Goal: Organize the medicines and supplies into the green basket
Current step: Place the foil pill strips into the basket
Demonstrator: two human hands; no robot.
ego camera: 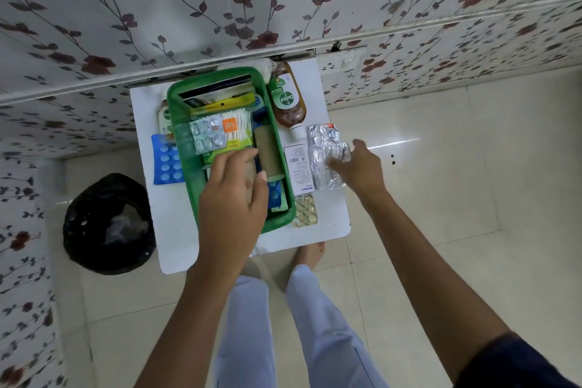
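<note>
The green basket stands on a small white table, holding cotton buds, a blister strip, a brown bandage roll and packets. My left hand hovers over the basket's near half, fingers apart, holding nothing. My right hand reaches onto silver foil strips right of the basket, fingertips touching them; whether it grips is unclear. A Dettol bottle lies at the basket's right, a white box and a yellow tablet strip nearer. A blue blister pack lies left.
A black-lined bin stands on the floor left of the table. A flowered wall with a socket rises behind the table. A smaller Dettol bottle lies at the basket's left. My legs and a bare foot are below the table's near edge.
</note>
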